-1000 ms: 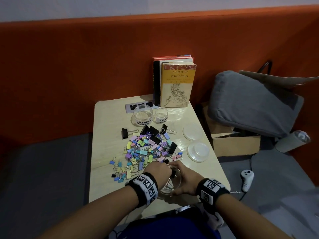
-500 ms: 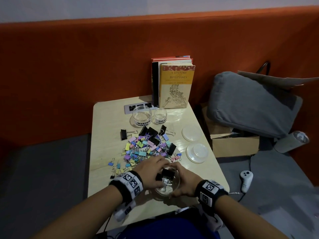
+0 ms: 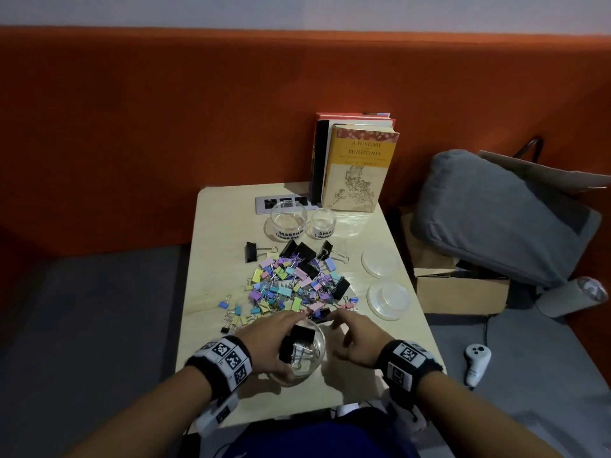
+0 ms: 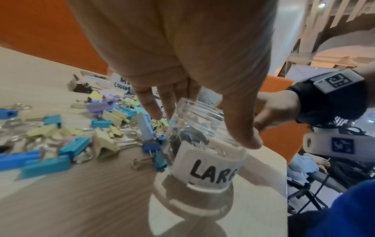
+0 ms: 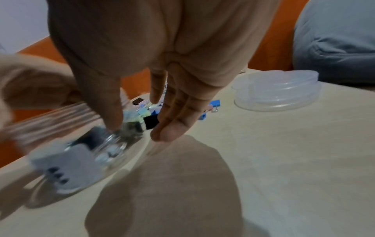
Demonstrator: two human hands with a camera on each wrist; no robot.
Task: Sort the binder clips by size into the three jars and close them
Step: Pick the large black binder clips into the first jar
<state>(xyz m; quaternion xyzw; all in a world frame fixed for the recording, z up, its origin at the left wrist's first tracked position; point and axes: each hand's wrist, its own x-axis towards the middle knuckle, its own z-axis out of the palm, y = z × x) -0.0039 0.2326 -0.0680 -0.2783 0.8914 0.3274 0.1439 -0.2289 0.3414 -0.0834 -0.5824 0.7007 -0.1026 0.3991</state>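
The clear jar labelled LARGE (image 3: 309,365) (image 4: 205,154) stands near the table's front edge with black large clips (image 3: 299,337) inside. My left hand (image 3: 281,345) (image 4: 201,128) holds it, thumb on the near side and fingers on the far side. My right hand (image 3: 340,337) (image 5: 140,129) hovers just right of the jar with fingers relaxed and nothing held, its fingertips close to a black clip (image 3: 322,315) (image 5: 151,122). Behind lies a pile of coloured clips (image 3: 291,285) with more black large clips (image 3: 299,251). The open medium jar (image 3: 287,223) and small jar (image 3: 323,223) stand at the back.
Clear lids (image 3: 380,262) (image 3: 389,299) lie on the table's right side. Books (image 3: 358,166) and a grey socket plate (image 3: 264,203) stand at the back. Right of the table are a grey cushion (image 3: 502,219), a cardboard box (image 3: 459,292) and a white controller (image 3: 476,361).
My left hand released a black clip into the large jar and now grips the jar itself. My right hand came off the jar's right side and opened towards the pile.
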